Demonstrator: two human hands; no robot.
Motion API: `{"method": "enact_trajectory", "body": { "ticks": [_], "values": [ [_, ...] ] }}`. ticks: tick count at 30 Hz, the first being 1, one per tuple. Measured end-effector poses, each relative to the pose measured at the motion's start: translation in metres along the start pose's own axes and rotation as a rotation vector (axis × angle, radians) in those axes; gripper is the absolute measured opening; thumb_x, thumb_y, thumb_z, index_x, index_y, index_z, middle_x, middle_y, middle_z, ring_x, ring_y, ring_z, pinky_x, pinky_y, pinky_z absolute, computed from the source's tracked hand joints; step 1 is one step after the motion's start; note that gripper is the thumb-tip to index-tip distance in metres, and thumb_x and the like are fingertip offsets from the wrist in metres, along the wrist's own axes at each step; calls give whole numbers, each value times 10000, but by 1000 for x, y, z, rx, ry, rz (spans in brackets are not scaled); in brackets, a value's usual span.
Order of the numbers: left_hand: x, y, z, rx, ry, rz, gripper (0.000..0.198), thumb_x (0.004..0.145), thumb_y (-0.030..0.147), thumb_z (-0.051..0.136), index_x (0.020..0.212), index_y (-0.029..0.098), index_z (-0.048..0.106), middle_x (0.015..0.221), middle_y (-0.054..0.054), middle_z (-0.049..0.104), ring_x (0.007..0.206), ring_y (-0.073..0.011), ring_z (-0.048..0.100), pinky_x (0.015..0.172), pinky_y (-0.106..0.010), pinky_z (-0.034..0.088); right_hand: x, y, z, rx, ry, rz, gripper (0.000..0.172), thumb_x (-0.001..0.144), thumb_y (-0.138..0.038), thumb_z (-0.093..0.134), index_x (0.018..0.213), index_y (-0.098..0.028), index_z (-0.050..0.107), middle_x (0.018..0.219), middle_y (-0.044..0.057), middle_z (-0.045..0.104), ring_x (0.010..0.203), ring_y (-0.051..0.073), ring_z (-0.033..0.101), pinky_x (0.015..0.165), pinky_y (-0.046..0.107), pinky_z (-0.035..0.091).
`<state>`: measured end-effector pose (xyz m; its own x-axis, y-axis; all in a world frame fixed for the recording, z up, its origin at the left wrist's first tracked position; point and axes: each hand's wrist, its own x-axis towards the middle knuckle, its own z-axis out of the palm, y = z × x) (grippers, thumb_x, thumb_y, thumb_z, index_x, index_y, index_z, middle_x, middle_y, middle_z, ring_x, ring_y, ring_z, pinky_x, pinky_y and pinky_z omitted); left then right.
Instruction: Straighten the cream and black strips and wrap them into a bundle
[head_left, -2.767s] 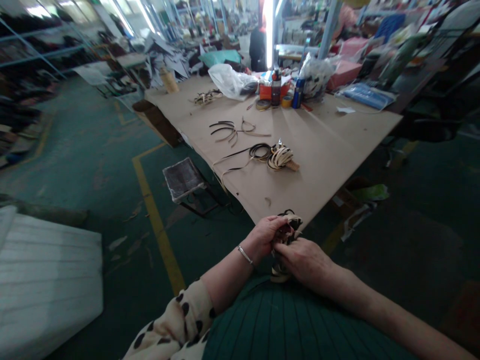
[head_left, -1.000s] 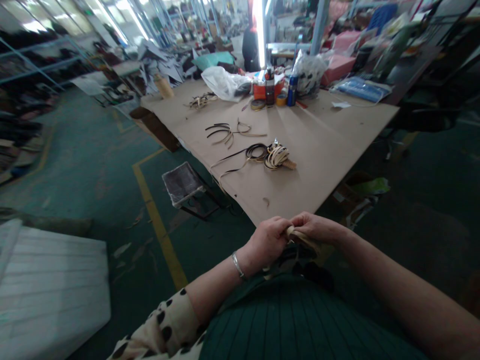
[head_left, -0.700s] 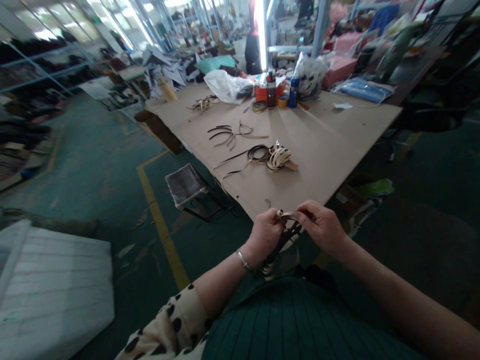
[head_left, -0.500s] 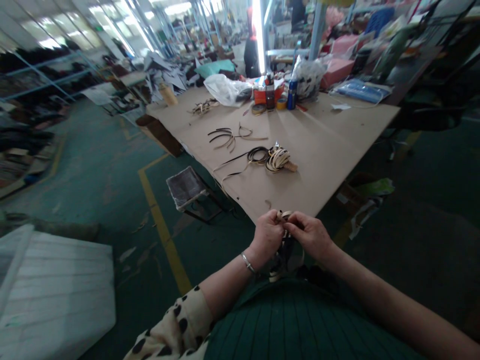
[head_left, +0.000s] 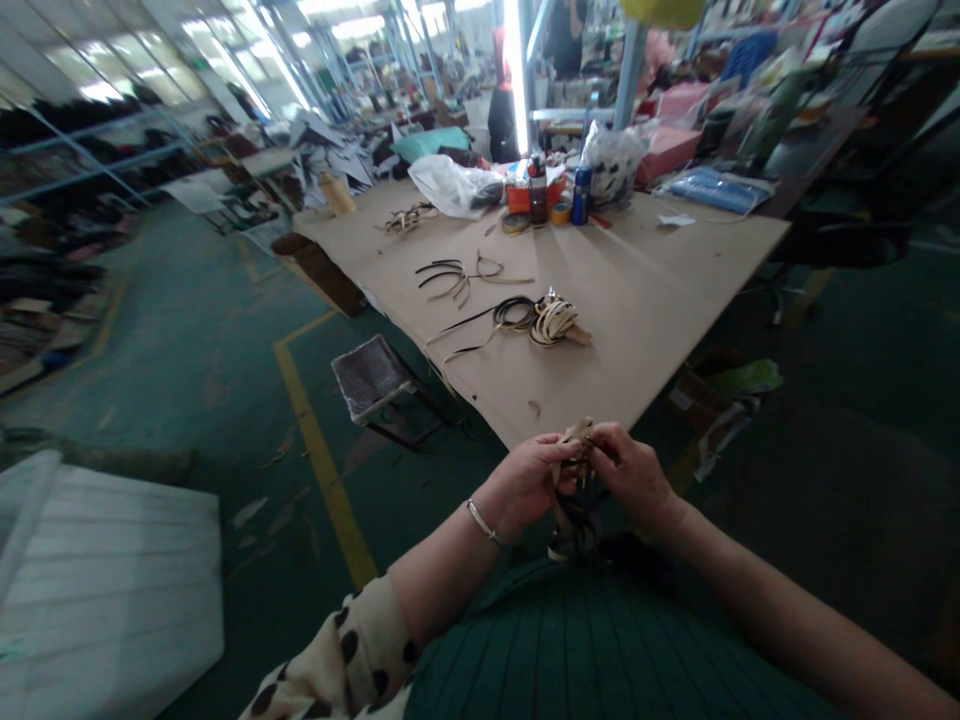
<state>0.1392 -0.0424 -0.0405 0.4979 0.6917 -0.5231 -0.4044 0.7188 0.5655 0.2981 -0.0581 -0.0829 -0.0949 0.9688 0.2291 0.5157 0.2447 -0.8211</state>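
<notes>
Nearest the camera, above a lap in dark green ribbed cloth [head_left: 600, 650], left hand [head_left: 525, 485] and right hand [head_left: 634, 475] drawn close together, fingers of both pinched shut on a tangled bundle of tan and black straps [head_left: 571, 495]. Bundle hanging between the palms, just off the near corner of a tan-covered worktable [head_left: 660, 290], upper end poking up above the fingertips. Thin bracelet [head_left: 480, 523] on the left wrist, spotted cream sleeve [head_left: 337, 665] below it. Mid-table, a second coil of tan and black straps [head_left: 551, 320], then loose curved strips [head_left: 457, 275]. At the far edge, a bottle [head_left: 537, 188], tape rolls [head_left: 516, 222] and a clear plastic bag [head_left: 454, 185]. Small stool [head_left: 371, 375] on the green floor left of the table.
</notes>
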Motion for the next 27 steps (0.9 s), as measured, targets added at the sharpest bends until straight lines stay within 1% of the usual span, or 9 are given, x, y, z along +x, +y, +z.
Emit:
{"method": "enact_trajectory", "body": {
  "ticks": [4, 6, 10, 15, 18, 21, 23, 25, 27],
  "values": [
    [1, -4, -1, -4, 33, 44, 250, 654, 128, 753, 862, 90, 620, 748, -44, 549, 565, -92, 517, 408, -158, 319, -4, -4, 1, 145, -24, -143, 172, 885, -252, 457, 826, -189, 605, 908, 55, 635, 872, 161, 601, 779, 267, 459],
    [4, -8, -2, -7, 54, 89, 267, 643, 146, 776, 850, 90, 617, 738, -39, 549, 552, -81, 502, 413, -158, 319, -6, -8, 3, 215, -21, -110, 185, 869, -270, 486, 876, -185, 650, 951, 68, 610, 922, 171, 590, 796, 278, 468],
    [8, -15, -2, 15, 122, 190, 333, 602, 231, 824, 786, 109, 576, 664, -1, 511, 487, -55, 437, 400, -162, 291, -9, -16, 11, 335, -64, 145, 222, 780, -377, 611, 757, -167, 680, 789, 52, 583, 744, 159, 559, 667, 266, 456],
    [10, -19, 0, 155, 155, 225, 427, 586, 376, 828, 767, 139, 521, 585, 36, 456, 425, -47, 382, 357, -157, 212, -5, -16, 14, 994, -95, 624, 266, 689, -405, 683, 793, -175, 602, 625, -10, 534, 538, 102, 470, 534, 232, 421],
    [12, -22, -2, 240, 158, 229, 378, 609, 359, 791, 746, 148, 508, 539, 56, 421, 382, -37, 324, 340, -159, 194, 0, -14, 7, 1106, -166, 686, 245, 706, -410, 637, 714, -185, 542, 504, -62, 359, 423, 67, 312, 438, 212, 348],
    [17, -26, -8, 261, 208, 231, 259, 620, 269, 729, 734, 139, 536, 545, 43, 449, 378, -39, 337, 340, -159, 196, -1, -17, 0, 814, -269, 522, 241, 753, -404, 596, 686, -177, 555, 540, -29, 407, 478, 93, 375, 481, 239, 379],
    [19, -27, -11, 240, 235, 233, 199, 609, 215, 690, 711, 139, 537, 542, 41, 455, 376, -37, 337, 346, -156, 186, -5, -21, -2, 406, -250, 227, 216, 792, -353, 578, 682, -168, 591, 675, 31, 522, 658, 152, 500, 628, 294, 445],
    [19, -25, -12, 213, 228, 226, 175, 585, 176, 660, 688, 145, 522, 527, 49, 437, 372, -33, 319, 350, -153, 168, -10, -23, -3, 62, -180, -81, 199, 837, -288, 541, 693, -167, 608, 821, 69, 576, 858, 204, 525, 793, 351, 446],
    [17, -20, -11, 189, 185, 194, 178, 553, 152, 644, 677, 144, 517, 521, 50, 422, 375, -37, 316, 350, -156, 168, -13, -23, -3, -110, -144, -244, 204, 884, -240, 475, 745, -168, 607, 886, 77, 589, 924, 213, 515, 850, 373, 437]
  ]
}}
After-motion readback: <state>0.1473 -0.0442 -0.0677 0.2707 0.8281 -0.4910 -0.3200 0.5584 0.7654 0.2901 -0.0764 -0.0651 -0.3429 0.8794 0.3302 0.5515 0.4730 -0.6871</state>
